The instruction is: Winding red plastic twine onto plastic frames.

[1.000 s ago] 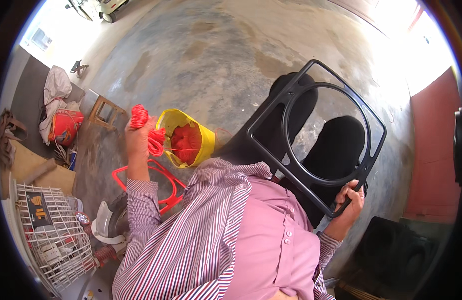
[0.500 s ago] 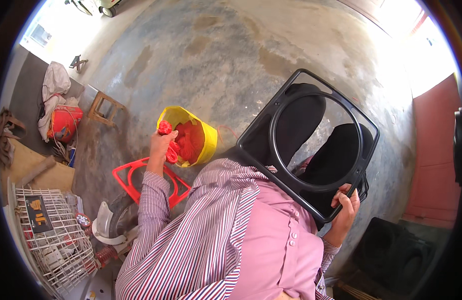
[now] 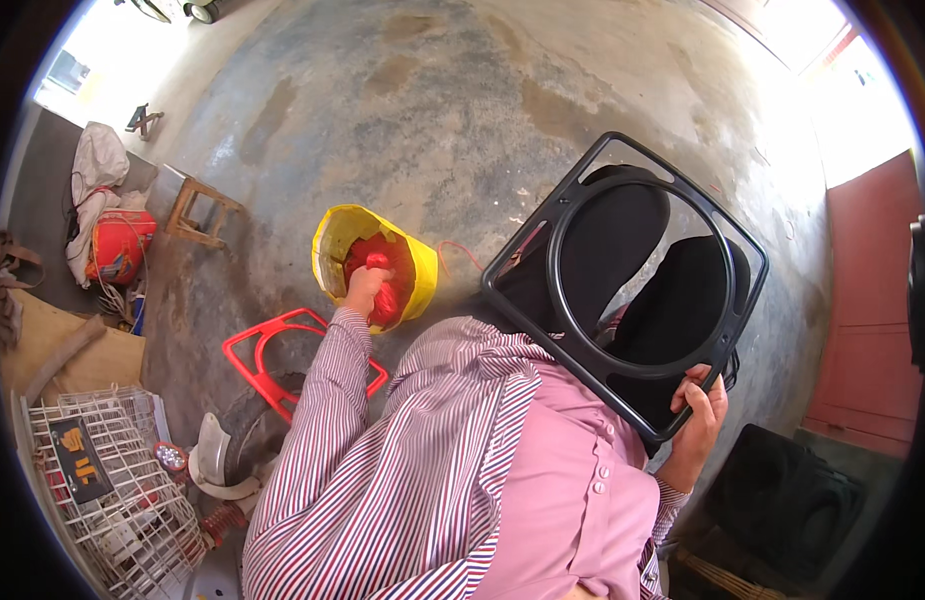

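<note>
My left hand (image 3: pixel 365 291) is inside a yellow bucket-shaped container (image 3: pixel 423 284), its fingers closed round a shiny red bundle (image 3: pixel 385 306) that looks like cord or ribbon. More red material (image 3: pixel 399 262) lies around it in the container. Across my lap lies a black square frame (image 3: pixel 560 205) with a large round opening, tilted, my knees showing through it. My right hand (image 3: pixel 700 408) grips its near right corner, fingers curled over the edge. A similar red frame (image 3: pixel 254 380) is on the floor by my left forearm.
To the left are a small wooden stool (image 3: pixel 219 213), a red bundle (image 3: pixel 119 246) and a white wire basket (image 3: pixel 122 470). A red thin strand (image 3: pixel 462 250) trails on the floor beside the container. Dark objects (image 3: pixel 782 500) stand at the lower right, near a red door (image 3: pixel 867 320).
My left hand has moved from above the container's near-left rim down into it, carrying the red bundle. My right hand keeps its grip on the black frame.
</note>
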A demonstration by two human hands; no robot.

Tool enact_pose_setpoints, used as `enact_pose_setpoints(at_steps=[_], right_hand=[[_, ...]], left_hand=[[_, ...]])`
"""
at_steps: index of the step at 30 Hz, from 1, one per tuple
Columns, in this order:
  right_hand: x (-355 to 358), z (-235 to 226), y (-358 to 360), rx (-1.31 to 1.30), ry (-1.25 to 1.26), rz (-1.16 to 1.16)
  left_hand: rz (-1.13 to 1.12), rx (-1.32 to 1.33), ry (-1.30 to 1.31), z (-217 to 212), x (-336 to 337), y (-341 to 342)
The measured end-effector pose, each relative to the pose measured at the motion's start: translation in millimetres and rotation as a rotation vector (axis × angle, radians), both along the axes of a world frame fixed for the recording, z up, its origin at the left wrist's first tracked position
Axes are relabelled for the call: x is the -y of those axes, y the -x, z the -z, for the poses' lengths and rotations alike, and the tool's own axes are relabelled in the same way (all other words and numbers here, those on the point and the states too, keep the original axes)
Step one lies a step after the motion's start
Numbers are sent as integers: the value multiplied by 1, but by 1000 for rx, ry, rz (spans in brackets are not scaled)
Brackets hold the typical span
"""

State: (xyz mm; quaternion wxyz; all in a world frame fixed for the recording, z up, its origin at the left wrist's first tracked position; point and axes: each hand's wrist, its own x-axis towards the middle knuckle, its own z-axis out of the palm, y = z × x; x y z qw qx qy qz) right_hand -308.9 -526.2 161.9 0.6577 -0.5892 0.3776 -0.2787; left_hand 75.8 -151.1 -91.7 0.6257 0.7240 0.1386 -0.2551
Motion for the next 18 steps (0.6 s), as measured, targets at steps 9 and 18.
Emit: enact_pose_setpoints(at_steps=[9, 18], right_hand=[[0, 0, 2, -31, 8, 32], [-2, -11, -2, -56, -124, -63]], left_hand=[[341, 178, -791, 66, -5, 12], [25, 315, 245, -100, 21, 39]])
